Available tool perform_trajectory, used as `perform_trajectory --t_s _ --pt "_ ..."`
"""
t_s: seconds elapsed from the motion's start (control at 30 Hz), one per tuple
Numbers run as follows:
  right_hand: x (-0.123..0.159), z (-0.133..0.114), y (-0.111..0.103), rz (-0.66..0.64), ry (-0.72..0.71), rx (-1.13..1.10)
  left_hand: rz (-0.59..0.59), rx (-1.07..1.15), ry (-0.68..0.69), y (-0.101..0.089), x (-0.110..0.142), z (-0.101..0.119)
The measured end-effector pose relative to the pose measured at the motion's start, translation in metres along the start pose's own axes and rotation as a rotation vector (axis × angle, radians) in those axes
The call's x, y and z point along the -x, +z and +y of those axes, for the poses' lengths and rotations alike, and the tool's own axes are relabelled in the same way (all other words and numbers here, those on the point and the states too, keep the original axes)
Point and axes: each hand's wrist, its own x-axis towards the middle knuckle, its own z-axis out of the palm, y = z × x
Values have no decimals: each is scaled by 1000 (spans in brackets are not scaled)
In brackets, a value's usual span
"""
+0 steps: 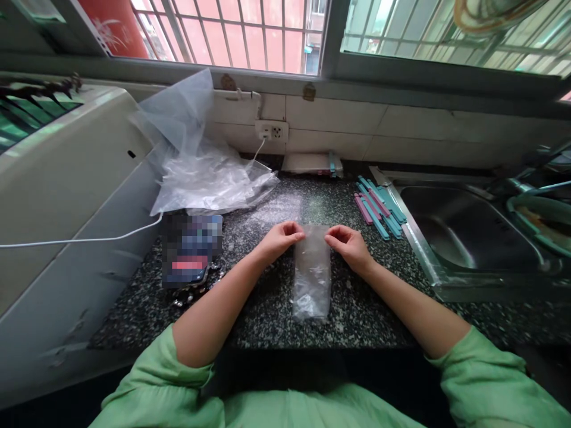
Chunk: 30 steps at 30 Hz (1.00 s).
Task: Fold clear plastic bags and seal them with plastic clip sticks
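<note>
A narrow clear plastic bag (312,276) hangs down or lies along the dark speckled counter (263,315), its top edge between my two hands. My left hand (285,233) pinches the bag's upper left corner between thumb and fingers. At the upper right corner my right hand (348,242) pinches it the same way. The bag looks flat, and I make out nothing inside it. To the right of my right hand lies a loose pile of blue and pink bag-clip-like strips (379,208).
A heap of large clear plastic bags (209,178) sits at the back left. A blurred-out phone (191,252) lies left of my forearm. A filled packet (312,163) rests by the wall. The steel sink (464,232) bounds the right; a white cable (89,241) crosses the left.
</note>
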Motion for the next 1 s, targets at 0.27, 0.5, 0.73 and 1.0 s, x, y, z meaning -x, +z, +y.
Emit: perform_trajectory --t_s 0.27,0.5,0.73,1.0 --pt "-1 -4 -5 -216 105 30 -98 -47 20 7 4 5" --pt "2 -2 -1 12 -8 3 -19 84 -43 16 7 2" --pt "-1 1 -6 44 -23 119 53 -91 -35 15 7 -4" --pt "3 -3 -4 54 -161 192 16 -120 48 13 6 -9"
